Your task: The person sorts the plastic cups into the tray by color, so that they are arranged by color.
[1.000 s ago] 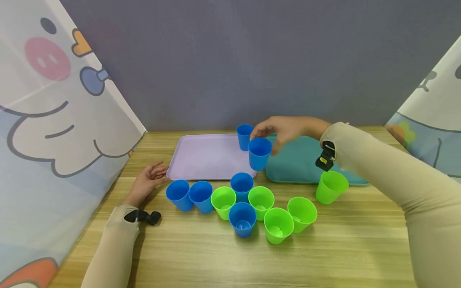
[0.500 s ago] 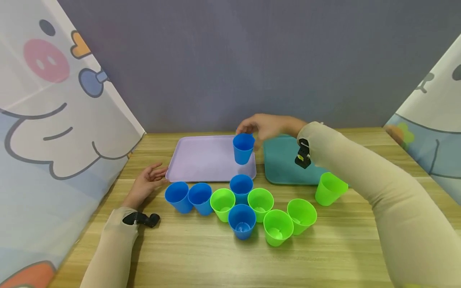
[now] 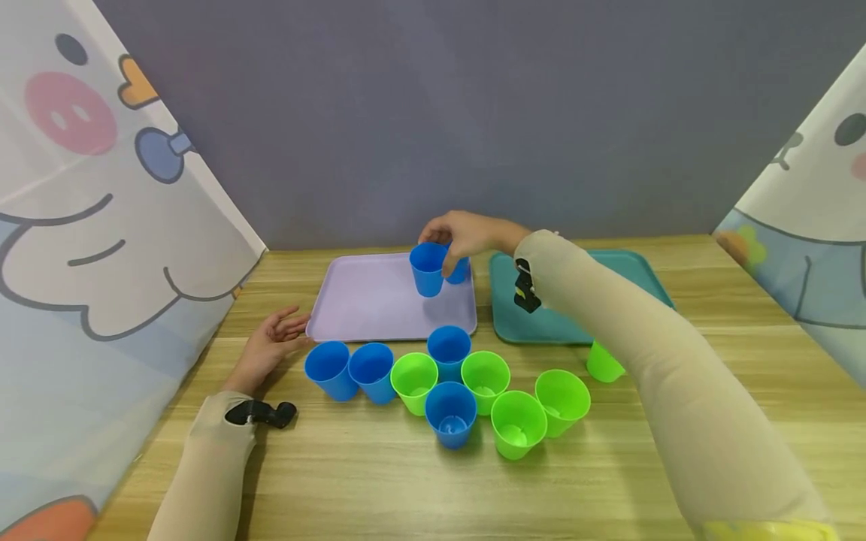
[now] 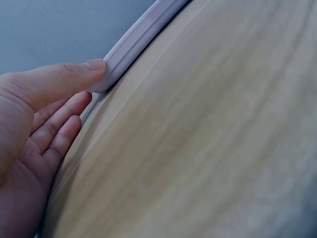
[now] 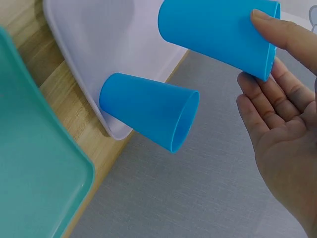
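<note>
My right hand [image 3: 463, 231] grips a blue plastic cup [image 3: 428, 279] near its rim, thumb on one side and fingers on the other. The cup is upright over the back right part of the lilac tray [image 3: 365, 300]. Right beside it another blue cup [image 5: 143, 109] stands in the tray's corner, partly hidden by the hand in the head view. My left hand [image 3: 271, 346] lies at the tray's front left corner with its fingers loosely extended. In the left wrist view its thumb [image 4: 81, 74] touches the tray's rim.
A teal tray [image 3: 528, 323] lies to the right, partly under the right sleeve. Several blue cups [image 3: 334, 382] and green cups [image 3: 517, 432] stand upright in front of the trays. One green cup [image 3: 602, 364] is partly covered by the sleeve. A grey partition [image 3: 406, 128] rises behind.
My right hand has carried the blue cup leftward from between the trays, past the cup standing in the lilac tray's corner. The left hand stays at the tray's corner.
</note>
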{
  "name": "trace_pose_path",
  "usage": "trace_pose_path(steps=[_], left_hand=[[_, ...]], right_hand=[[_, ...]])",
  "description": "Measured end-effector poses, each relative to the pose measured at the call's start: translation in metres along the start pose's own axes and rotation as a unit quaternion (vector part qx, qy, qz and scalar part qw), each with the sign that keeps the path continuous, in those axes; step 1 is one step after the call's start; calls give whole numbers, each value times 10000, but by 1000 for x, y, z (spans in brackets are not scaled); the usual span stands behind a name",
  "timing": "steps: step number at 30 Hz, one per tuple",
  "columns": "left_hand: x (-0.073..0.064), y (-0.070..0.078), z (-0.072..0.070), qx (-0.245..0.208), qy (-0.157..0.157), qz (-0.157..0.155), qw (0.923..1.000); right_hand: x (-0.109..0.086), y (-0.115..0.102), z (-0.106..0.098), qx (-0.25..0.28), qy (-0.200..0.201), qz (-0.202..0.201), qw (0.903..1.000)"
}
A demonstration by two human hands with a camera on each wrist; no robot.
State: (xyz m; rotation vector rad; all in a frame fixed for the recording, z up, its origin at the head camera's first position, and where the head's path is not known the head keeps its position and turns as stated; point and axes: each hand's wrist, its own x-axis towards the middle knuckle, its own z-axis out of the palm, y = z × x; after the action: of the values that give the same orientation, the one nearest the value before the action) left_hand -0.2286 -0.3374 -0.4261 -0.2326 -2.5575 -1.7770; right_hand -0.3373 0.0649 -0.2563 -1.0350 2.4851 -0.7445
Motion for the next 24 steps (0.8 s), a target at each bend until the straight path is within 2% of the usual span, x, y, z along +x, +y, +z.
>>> trace_pose_path(steps=[7,15,24], left_hand=[[-1,1,2,2,14,10,10000],[-1,3,1,130,12,33,9999],[-1,2,1,214,74,-46,9997]], right_hand=[[18,2,3,-186,300,247,9991],[36,8,13,-102,524,521,9972],[44,14,22,79,406,861,9954]])
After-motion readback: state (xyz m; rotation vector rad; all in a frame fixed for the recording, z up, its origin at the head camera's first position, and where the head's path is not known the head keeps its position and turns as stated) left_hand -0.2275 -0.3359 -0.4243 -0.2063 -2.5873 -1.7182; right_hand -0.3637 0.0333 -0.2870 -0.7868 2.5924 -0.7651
